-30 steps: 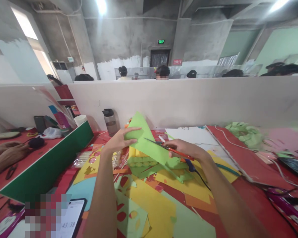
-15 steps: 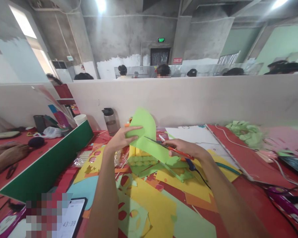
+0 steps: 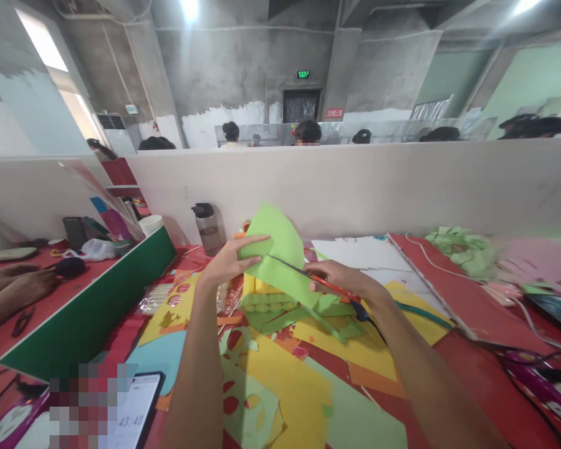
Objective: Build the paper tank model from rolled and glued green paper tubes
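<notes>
A sheet of light green paper (image 3: 280, 234) stands raised above the table, pinched at its left side by my left hand (image 3: 227, 262). My right hand (image 3: 339, 277) grips red-handled scissors (image 3: 327, 284), their blades lying across the green paper and pointing left toward my left fingers. Part of the blades is hidden by the paper. Behind and below the sheet sits a yellow and green paper piece with rolled or scalloped rows (image 3: 268, 304), partly covered.
Yellow sheets (image 3: 285, 386) and cut scraps cover the table before me. A water bottle (image 3: 208, 229) stands by the white partition (image 3: 355, 187). A green board (image 3: 98, 299) and a phone (image 3: 135, 405) are at left; a co-worker's hands (image 3: 23, 287) lie beyond the board.
The green paper's right part has swung outward to the right along the cut. My right hand and the scissors have shifted slightly left; my left hand keeps its hold.
</notes>
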The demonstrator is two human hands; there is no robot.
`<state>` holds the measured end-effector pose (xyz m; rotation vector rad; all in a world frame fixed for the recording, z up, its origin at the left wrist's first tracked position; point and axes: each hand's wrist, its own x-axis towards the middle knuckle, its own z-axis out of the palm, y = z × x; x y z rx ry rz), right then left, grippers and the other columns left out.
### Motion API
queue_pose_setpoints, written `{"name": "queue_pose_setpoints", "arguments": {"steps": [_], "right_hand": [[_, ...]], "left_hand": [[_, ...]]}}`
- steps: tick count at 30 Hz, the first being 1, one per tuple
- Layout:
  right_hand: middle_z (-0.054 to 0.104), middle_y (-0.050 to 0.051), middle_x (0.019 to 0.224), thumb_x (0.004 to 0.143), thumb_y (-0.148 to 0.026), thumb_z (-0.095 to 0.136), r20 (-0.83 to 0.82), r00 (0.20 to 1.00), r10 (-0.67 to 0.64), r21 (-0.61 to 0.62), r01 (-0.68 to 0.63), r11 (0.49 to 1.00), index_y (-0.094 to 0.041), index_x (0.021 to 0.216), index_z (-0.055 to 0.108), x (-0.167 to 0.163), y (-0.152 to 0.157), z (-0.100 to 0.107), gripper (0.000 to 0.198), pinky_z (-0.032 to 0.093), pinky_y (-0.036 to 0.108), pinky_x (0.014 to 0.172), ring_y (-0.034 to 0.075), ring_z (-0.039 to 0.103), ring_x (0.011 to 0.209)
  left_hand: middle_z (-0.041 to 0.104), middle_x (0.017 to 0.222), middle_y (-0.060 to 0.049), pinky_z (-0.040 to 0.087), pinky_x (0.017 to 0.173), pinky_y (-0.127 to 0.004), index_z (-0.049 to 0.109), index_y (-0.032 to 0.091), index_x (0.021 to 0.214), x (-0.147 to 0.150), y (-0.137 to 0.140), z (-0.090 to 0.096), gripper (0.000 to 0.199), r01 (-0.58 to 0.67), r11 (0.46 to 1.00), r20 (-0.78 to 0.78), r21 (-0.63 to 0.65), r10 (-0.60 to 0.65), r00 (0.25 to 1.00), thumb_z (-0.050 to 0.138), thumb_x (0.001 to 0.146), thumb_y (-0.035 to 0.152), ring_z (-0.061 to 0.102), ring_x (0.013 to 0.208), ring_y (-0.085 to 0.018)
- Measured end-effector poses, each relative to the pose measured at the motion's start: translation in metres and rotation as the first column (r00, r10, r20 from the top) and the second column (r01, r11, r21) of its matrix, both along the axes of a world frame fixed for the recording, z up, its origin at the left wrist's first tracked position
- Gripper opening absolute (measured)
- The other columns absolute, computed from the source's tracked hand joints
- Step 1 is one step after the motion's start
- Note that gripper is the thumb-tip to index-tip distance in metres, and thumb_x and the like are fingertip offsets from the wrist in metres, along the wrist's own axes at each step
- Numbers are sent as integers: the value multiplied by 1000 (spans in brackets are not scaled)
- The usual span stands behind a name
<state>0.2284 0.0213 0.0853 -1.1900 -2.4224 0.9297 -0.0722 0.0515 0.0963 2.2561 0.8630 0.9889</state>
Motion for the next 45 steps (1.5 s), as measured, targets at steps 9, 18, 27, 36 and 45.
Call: {"name": "queue_pose_setpoints", "arguments": {"steps": [9, 18, 27, 36, 45], "right_hand": [[52, -1, 71, 81, -57, 64, -39, 999, -31, -20, 30, 999, -16, 89, 64, -2, 0, 1, 42, 32, 26, 58, 13, 42, 64], [60, 3, 80, 77, -58, 67, -35, 995, -90, -68, 88, 994, -13, 102, 68, -2, -2, 3, 51, 39, 27, 61, 16, 52, 70], [66, 8, 98, 85, -59, 59, -7, 999, 42, 49, -42, 998, -16, 116, 65, 3, 3, -2, 54, 42, 29, 69, 21, 56, 81], [56, 2, 77, 86, -62, 57, 30, 999, -29, 44, 28, 999, -16, 99, 64, 1, 2, 0, 48, 34, 27, 60, 16, 47, 67], [43, -4, 67, 84, -56, 62, -29, 999, -18, 39, 19, 999, -17, 79, 58, 3, 2, -2, 39, 27, 25, 56, 12, 35, 61]], "left_hand": [[59, 141, -7, 42, 110, -42, 55, 26, 140, -6, 1, -2, 56, 4, 1000, -60, 3, -4, 998, 67, 86, 38, 57, 126, -28], [57, 143, -7, 42, 110, -44, 53, 27, 141, -7, 1, -2, 59, 30, 999, -55, -11, -31, 998, 67, 86, 38, 54, 128, -29], [57, 143, -8, 44, 108, -46, 51, 28, 143, 3, -4, 4, 59, 88, 996, -72, -4, -88, 994, 66, 87, 35, 56, 126, -29], [55, 144, -8, 44, 108, -44, 50, 26, 143, 7, -6, 7, 58, 99, 995, -59, -32, -101, 993, 66, 87, 35, 55, 128, -29], [53, 147, -6, 39, 112, -45, 51, 30, 142, 7, -6, 6, 54, 112, 994, -79, -14, -113, 990, 61, 90, 40, 48, 135, -28]]}}
